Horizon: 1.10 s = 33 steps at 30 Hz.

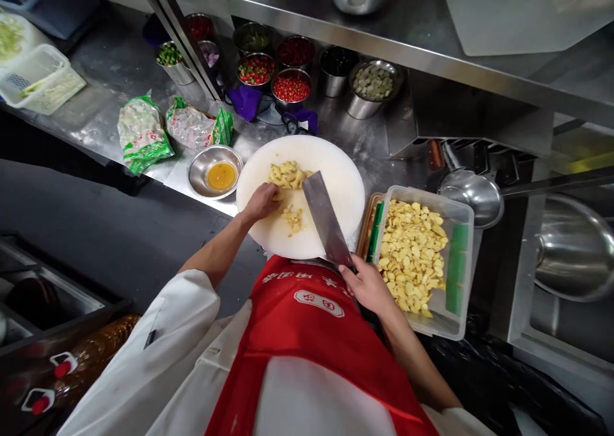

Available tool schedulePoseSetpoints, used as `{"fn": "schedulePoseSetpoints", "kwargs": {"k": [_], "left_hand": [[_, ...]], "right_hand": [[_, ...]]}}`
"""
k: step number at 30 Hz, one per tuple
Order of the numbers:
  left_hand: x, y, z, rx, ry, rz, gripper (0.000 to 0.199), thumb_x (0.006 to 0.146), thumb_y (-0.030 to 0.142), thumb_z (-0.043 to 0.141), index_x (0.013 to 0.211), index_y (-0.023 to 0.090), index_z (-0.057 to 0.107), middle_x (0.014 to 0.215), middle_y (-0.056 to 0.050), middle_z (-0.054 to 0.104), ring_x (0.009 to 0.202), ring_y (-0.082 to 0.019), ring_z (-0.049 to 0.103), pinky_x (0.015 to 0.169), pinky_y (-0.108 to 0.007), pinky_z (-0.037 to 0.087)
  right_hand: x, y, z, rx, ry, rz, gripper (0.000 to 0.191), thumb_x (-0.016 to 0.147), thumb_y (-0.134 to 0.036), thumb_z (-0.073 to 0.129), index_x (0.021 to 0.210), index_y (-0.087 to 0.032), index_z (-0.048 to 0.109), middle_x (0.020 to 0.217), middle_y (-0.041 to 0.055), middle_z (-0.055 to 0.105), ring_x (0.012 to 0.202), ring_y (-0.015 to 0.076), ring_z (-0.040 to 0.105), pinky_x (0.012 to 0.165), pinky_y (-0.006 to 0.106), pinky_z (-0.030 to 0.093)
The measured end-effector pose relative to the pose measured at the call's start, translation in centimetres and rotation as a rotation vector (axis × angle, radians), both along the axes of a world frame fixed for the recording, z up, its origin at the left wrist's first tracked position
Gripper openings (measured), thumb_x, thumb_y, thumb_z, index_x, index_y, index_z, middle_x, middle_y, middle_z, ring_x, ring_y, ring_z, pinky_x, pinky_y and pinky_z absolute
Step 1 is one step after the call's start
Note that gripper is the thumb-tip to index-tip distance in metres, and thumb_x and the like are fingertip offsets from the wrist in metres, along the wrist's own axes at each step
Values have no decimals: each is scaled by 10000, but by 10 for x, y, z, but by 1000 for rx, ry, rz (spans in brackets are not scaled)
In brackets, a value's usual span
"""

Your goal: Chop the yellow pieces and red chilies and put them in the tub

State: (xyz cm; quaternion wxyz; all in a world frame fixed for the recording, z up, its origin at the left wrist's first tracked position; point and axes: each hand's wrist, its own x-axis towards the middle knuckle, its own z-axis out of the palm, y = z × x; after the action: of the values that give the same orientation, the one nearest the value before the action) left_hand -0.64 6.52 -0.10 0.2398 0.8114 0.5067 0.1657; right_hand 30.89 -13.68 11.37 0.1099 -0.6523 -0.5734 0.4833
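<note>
My right hand (365, 284) is closed round the handle of a broad cleaver (328, 217), whose blade lies over the right part of a round white cutting board (338, 161). At the board's left side my left hand (263, 201) has its fingers curled together on a pale yellow piece, mostly hidden by them. Just above the fingers sits a small heap of peeled yellow pieces (288, 174), which look like ginger. Thin cut slices (292, 220) lie nearer to me, between my left hand and the blade.
Right of the board stands a clear tub (467, 263) of yellow slices. A metal bowl (197, 174) with amber liquid and green-white bags (144, 131) are on the left. Behind are metal pots of chopped peppers (291, 87) under a steel shelf (288, 17). A ladle (472, 196) lies at right.
</note>
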Motion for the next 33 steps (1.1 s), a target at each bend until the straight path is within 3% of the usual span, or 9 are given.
{"fn": "schedulePoseSetpoints", "kwargs": {"k": [5,9,12,16,21,25,29,33], "left_hand": [[-37,6,-2,79,-26,364,202,771,197,628,915,213,487,903,-64,559,876,-232,528,762,-362,449],[-49,7,-3,101,3,457,206,786,207,647,895,223,472,892,-64,552,888,-244,526,787,-392,454],[-34,-5,-6,119,-12,410,235,785,204,680,912,220,483,961,-84,577,941,-253,535,826,-417,471],[4,-41,-8,151,-77,168,225,807,223,705,943,195,528,1142,-128,591,1083,-271,540,944,-458,485],[23,-84,-3,135,-160,-106,326,882,374,669,1124,181,567,1329,-149,545,1239,-280,525,1043,-461,487],[4,-91,-2,116,-163,-17,375,972,310,519,1311,152,508,1427,-169,507,1306,-263,511,1064,-443,476],[-6,-81,-4,77,-27,74,260,946,253,550,1177,165,627,1178,-129,675,1099,-274,621,934,-447,507],[7,-72,-5,36,27,82,167,928,264,598,1042,177,683,1025,-97,716,972,-267,644,844,-428,496]], "right_hand": [[-6,5,12,-6,32,353,273,955,-310,446,1098,-230,664,974,66,735,886,227,677,795,303,479],[-32,17,0,-19,-36,436,257,958,-258,452,1106,-201,654,1032,87,733,970,223,669,839,289,446],[-41,26,-13,-18,-62,317,242,968,-270,441,1063,-176,643,976,91,733,905,207,669,780,271,439],[-29,34,-20,-20,-156,166,252,969,-325,429,1010,-179,632,797,55,712,751,206,658,668,267,420],[-15,36,-13,101,-241,209,279,957,-309,423,1092,-200,641,910,68,737,837,227,679,717,277,415],[-17,34,-7,92,-247,234,286,964,-314,415,1107,-207,638,914,65,741,834,227,681,728,278,416],[-21,32,-8,88,-233,272,276,972,-310,406,1085,-202,633,952,77,743,869,230,684,737,278,416],[-25,30,-12,91,-234,292,255,977,-298,404,1076,-203,618,976,80,740,918,230,684,757,273,416]]}}
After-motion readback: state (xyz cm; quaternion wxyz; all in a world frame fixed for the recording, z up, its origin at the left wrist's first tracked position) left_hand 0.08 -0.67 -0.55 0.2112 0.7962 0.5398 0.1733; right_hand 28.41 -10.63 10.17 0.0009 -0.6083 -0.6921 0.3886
